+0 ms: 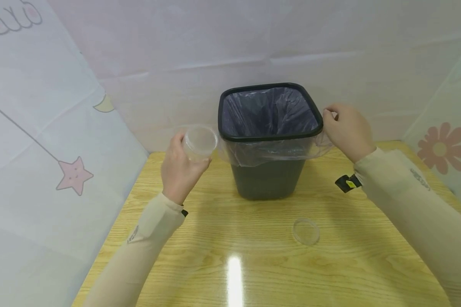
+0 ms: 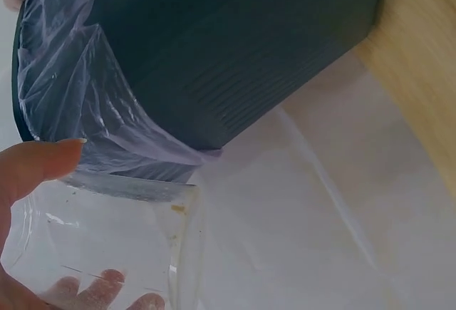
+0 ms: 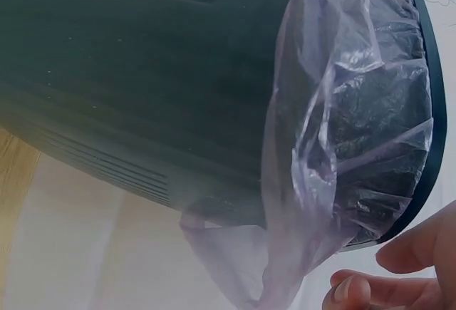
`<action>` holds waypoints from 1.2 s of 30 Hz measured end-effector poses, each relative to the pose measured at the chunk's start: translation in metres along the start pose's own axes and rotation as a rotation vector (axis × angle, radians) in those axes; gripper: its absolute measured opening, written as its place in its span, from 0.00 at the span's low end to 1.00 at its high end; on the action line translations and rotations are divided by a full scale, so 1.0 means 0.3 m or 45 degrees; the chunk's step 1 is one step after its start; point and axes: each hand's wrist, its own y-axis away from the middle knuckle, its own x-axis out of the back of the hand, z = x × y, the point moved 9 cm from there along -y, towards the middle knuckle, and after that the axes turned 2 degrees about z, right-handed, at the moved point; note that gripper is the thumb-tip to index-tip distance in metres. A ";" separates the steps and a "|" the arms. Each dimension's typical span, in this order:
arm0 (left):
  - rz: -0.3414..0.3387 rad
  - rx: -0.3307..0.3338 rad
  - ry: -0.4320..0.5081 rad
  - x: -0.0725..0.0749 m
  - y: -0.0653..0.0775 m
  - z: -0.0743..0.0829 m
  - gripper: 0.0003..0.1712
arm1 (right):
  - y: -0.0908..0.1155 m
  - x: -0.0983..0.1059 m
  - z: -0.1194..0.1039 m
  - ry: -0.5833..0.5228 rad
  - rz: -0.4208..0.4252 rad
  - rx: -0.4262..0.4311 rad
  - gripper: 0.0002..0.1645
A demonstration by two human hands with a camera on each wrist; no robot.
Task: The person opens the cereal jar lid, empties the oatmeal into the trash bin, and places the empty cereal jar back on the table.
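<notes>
My left hand (image 1: pixel 181 170) grips a clear plastic tub (image 1: pixel 200 143) beside the bin's left rim, thumb on one side and fingertips showing through the wall in the left wrist view. Yellowish specks mark the tub (image 2: pixel 107 231) near its edge. The dark trash bin (image 1: pixel 266 179) stands upright, lined with a translucent purple bag (image 1: pixel 253 153) folded over its rim. My right hand (image 1: pixel 347 130) is at the bin's right rim. Its fingers are loosely curled, with nothing visible between them in the right wrist view; whether they touch the rim is hard to tell.
A round clear lid (image 1: pixel 306 231) lies flat on the wooden table (image 1: pixel 199 256), in front of the bin and to its right. A pale sheet (image 1: pixel 169 64) hangs close behind the bin, and printed sheets (image 1: pixel 34 149) flank the table.
</notes>
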 end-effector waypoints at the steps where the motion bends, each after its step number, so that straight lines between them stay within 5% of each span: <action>1: -0.004 0.002 -0.001 -0.001 0.006 -0.003 0.46 | 0.002 0.000 0.002 -0.002 -0.006 -0.003 0.32; 18: -0.024 -0.020 0.066 -0.026 0.083 -0.037 0.46 | 0.041 0.009 0.015 -0.010 0.008 0.029 0.31; 26: 0.029 -0.117 0.051 -0.035 0.118 -0.022 0.45 | 0.062 0.015 0.016 0.005 0.039 0.038 0.29; 36: -0.061 -0.013 0.157 -0.074 0.161 -0.051 0.47 | 0.085 0.001 0.022 0.003 0.014 0.037 0.29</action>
